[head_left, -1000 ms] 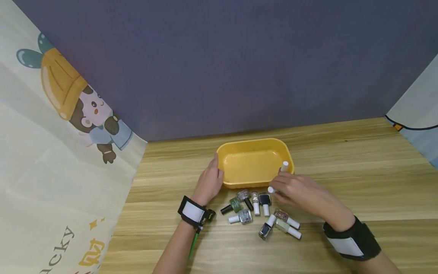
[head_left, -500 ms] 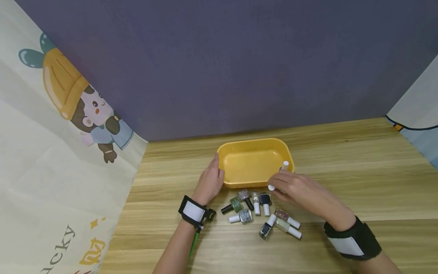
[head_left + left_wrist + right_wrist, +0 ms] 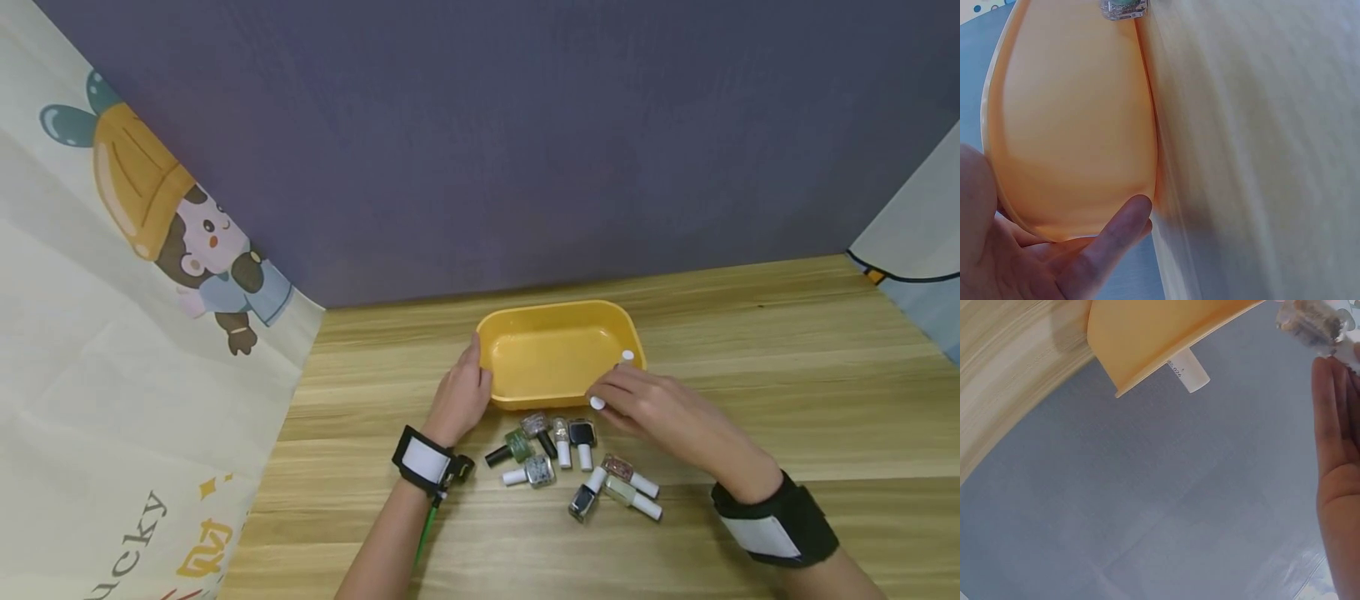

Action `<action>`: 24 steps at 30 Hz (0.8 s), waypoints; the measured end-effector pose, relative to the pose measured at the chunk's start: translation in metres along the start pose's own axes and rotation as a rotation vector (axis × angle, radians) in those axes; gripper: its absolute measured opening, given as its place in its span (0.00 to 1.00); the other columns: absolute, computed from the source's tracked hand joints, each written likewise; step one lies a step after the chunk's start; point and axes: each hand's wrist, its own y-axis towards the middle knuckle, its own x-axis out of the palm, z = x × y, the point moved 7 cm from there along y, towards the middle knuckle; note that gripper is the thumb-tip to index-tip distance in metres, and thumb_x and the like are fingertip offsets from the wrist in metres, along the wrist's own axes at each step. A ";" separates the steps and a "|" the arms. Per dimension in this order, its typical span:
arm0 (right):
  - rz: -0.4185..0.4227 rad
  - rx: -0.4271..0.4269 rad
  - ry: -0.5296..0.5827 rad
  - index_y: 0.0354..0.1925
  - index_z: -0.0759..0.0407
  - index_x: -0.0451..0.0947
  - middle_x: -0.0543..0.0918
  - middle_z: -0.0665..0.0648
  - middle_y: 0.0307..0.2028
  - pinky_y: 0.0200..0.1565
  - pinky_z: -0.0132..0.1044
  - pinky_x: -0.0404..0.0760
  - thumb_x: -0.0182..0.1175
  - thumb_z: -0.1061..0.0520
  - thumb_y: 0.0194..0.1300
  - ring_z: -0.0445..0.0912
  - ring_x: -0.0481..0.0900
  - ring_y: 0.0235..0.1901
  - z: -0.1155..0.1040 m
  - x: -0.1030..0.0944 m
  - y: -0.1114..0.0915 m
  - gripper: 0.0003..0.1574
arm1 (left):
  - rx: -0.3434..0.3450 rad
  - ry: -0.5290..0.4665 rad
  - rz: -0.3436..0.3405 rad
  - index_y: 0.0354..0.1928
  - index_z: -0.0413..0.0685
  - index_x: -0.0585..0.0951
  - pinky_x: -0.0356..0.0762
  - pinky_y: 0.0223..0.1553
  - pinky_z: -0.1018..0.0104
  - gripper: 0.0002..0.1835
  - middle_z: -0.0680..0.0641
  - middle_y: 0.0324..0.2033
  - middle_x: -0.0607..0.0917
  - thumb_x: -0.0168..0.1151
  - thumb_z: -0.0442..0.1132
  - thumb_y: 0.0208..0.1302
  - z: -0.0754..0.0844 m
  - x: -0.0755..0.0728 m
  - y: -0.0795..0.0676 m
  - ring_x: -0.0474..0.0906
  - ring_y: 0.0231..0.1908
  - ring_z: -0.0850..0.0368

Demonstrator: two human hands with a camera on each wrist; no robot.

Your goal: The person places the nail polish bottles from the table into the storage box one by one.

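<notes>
A yellow plastic tray [image 3: 555,365] sits at the back of the table. At its left end my left hand [image 3: 459,396] grips the rim, with the thumb [image 3: 1124,225] in view in the left wrist view. By the tray's near right corner, my right hand [image 3: 652,408] pinches a nail polish bottle by its white cap [image 3: 597,402]. Its glittery glass body [image 3: 1311,326] shows in the right wrist view. Another white cap [image 3: 627,357] rises inside the tray's right end; the hand hides its bottle in the head view.
In front of the tray lie several nail polish bottles, among them a green one [image 3: 517,446], a black one [image 3: 582,432] and a pale green one [image 3: 619,490]. A dark panel [image 3: 525,150] stands behind the table [image 3: 787,375].
My right hand has edged slightly up and toward the tray with the nail polish bottle. My left hand stays on the tray's end.
</notes>
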 end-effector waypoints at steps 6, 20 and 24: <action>-0.018 0.027 0.003 0.44 0.58 0.79 0.79 0.50 0.42 0.47 0.35 0.74 0.56 0.56 0.61 0.42 0.76 0.44 0.004 -0.001 -0.001 0.13 | -0.003 -0.001 -0.002 0.71 0.44 0.46 0.70 0.42 0.64 0.32 0.44 0.67 0.61 0.39 0.42 0.67 -0.001 0.001 0.000 0.70 0.25 0.58; 0.039 0.068 -0.006 0.45 0.60 0.79 0.80 0.53 0.44 0.47 0.40 0.75 0.46 0.50 0.68 0.47 0.78 0.44 0.013 -0.003 -0.004 0.20 | -0.008 -0.010 -0.010 0.71 0.45 0.45 0.70 0.40 0.64 0.32 0.45 0.67 0.60 0.38 0.42 0.68 0.000 0.000 0.001 0.68 0.22 0.59; 0.046 0.088 -0.016 0.46 0.61 0.79 0.80 0.55 0.43 0.45 0.40 0.76 0.46 0.51 0.68 0.49 0.78 0.44 0.017 -0.002 -0.005 0.21 | -0.011 -0.011 -0.016 0.71 0.46 0.45 0.70 0.40 0.65 0.32 0.46 0.67 0.60 0.38 0.42 0.68 0.000 0.000 0.001 0.67 0.21 0.59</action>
